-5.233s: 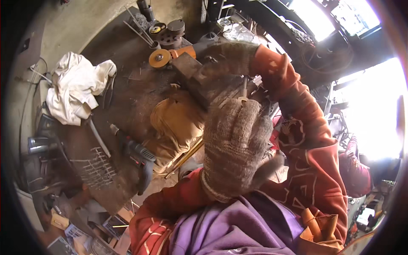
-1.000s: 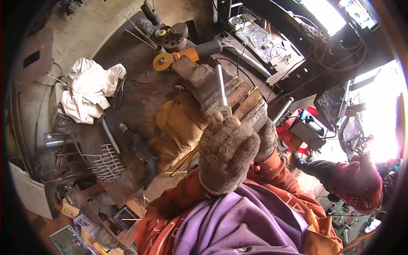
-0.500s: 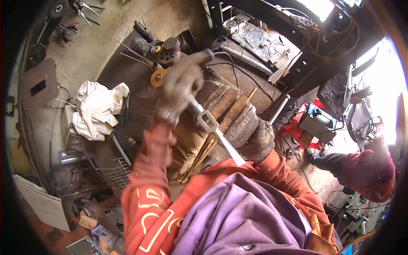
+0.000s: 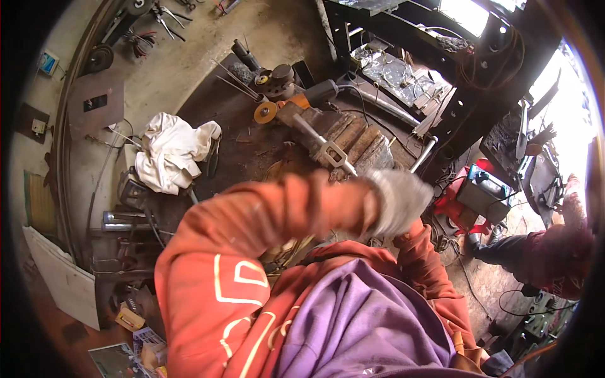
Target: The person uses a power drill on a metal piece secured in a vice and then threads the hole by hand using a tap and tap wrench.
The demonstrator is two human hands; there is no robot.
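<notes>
Left hand (image 4: 401,200) farther right than before — grip unclear from blur — pale-lettered sleeve (image 4: 242,236)

Metal bar (image 4: 315,137) extends ahead-left of the left hand (image 4: 398,201). Grinder (image 4: 320,94) lies beyond it on the bench (image 4: 242,129). Cloth (image 4: 171,154) lies left of the hand; box (image 4: 481,196) stands right.

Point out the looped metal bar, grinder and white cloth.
Looped metal bar (image 4: 311,130): head view, on its shaft.
Grinder (image 4: 299,101): head view, on its orange section.
White cloth (image 4: 172,152): head view, on its middle folds.
</notes>
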